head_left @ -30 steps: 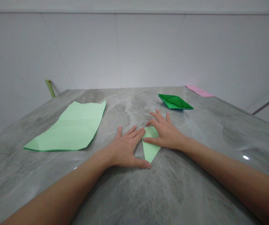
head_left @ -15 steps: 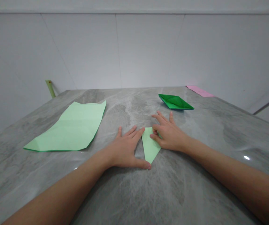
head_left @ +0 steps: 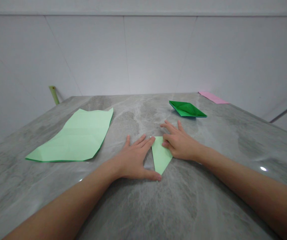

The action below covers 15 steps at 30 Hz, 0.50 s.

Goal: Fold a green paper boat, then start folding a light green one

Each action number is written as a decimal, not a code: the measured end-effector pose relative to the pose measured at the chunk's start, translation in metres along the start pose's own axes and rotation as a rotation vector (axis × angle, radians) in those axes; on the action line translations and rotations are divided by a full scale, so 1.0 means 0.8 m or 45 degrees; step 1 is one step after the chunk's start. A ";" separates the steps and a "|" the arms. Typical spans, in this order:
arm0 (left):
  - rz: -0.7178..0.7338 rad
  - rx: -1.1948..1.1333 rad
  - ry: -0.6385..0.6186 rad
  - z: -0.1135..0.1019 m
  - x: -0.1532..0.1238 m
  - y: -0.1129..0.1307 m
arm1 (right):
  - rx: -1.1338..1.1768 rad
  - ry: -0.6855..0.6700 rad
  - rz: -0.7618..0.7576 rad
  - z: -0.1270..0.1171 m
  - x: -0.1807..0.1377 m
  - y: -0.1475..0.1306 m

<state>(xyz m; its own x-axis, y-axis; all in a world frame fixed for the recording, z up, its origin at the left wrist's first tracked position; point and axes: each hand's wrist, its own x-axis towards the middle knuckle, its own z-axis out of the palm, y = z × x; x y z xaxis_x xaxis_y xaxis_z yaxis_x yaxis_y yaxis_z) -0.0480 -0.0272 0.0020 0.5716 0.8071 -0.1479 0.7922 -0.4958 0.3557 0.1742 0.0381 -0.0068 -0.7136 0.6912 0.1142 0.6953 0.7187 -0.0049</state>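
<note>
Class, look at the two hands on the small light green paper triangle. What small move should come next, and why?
Probably slide the right hand along the right edge of the triangle to sharpen that fold. The left hand lies flat, forefinger at the top corner and thumb at the bottom tip, pinning it to the table; the right hand's curled fingers already rest on that edge.

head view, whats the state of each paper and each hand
small green triangle: folded, lying flat, held down by both hands
big light green sheet: unfolded, creased, lying flat
dark green paper: folded into a pointed shape, untouched
pink paper: flat, at the far edge
left hand: open, flat, thumb and forefinger at the triangle
right hand: fingers pressing the triangle's far corner
</note>
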 end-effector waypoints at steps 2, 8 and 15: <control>0.002 -0.007 0.000 0.000 0.000 -0.001 | 0.007 -0.004 -0.006 0.000 0.000 0.000; -0.002 -0.008 -0.012 -0.001 -0.001 0.000 | 0.164 -0.027 -0.010 -0.003 0.000 -0.001; 0.033 0.001 -0.008 -0.001 0.000 0.000 | 0.160 -0.001 -0.005 -0.004 -0.002 0.004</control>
<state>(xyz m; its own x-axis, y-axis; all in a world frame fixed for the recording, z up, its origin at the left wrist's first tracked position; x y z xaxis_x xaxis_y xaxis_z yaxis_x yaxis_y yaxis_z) -0.0486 -0.0270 0.0029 0.5930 0.7922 -0.1444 0.7775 -0.5167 0.3584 0.1776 0.0389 -0.0040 -0.7163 0.6885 0.1135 0.6765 0.7250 -0.1289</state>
